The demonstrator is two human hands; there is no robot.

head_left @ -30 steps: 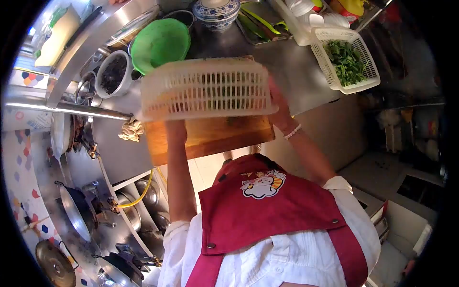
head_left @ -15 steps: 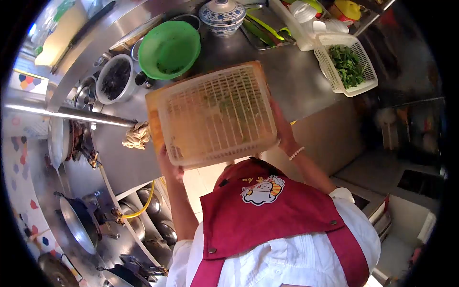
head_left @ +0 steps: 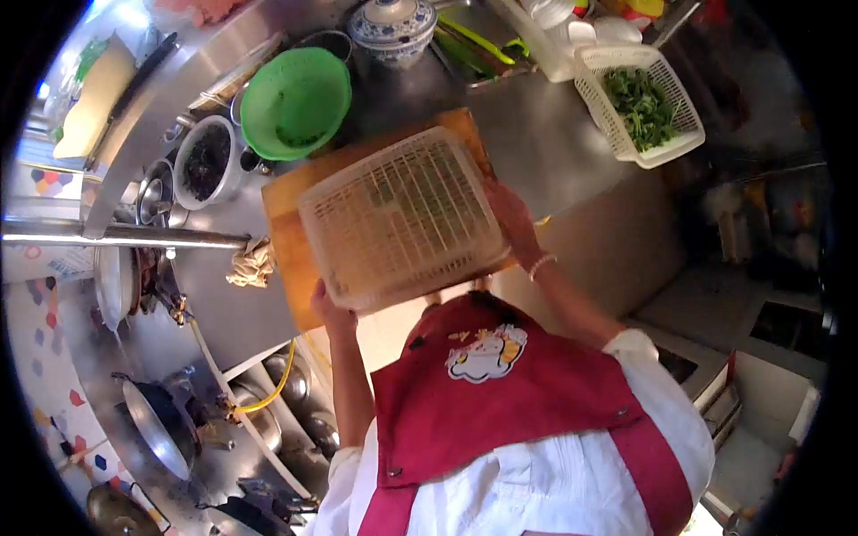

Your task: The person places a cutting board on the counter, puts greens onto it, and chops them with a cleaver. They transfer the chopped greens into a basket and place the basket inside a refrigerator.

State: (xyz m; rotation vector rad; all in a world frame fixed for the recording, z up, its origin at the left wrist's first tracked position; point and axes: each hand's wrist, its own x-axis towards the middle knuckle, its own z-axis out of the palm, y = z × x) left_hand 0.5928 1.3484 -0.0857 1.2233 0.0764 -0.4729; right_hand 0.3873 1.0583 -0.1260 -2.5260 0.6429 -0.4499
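Note:
A white slotted plastic basket [head_left: 402,219] is held level by both my hands above a wooden cutting board [head_left: 284,241]. My left hand [head_left: 334,308] grips its near left corner. On the opposite side, my right hand [head_left: 511,214] is closed on the basket's edge; a beaded bracelet circles that wrist. Some green shows through the slats, but I cannot tell whether it lies in the basket or under it. How far the basket is from the board is unclear.
A green colander [head_left: 297,103], a white tub of dark food [head_left: 210,161] and a lidded patterned tureen [head_left: 393,29] stand behind the board. Leafy greens [head_left: 643,109] fill another white basket [head_left: 686,147] at right. A crumpled cloth [head_left: 252,263] lies left; woks [head_left: 154,424] sit lower left.
The basket, held in both hands, looks smaller and farther from me, lower towards the board. More of the board's left side shows. The whole view has shifted slightly.

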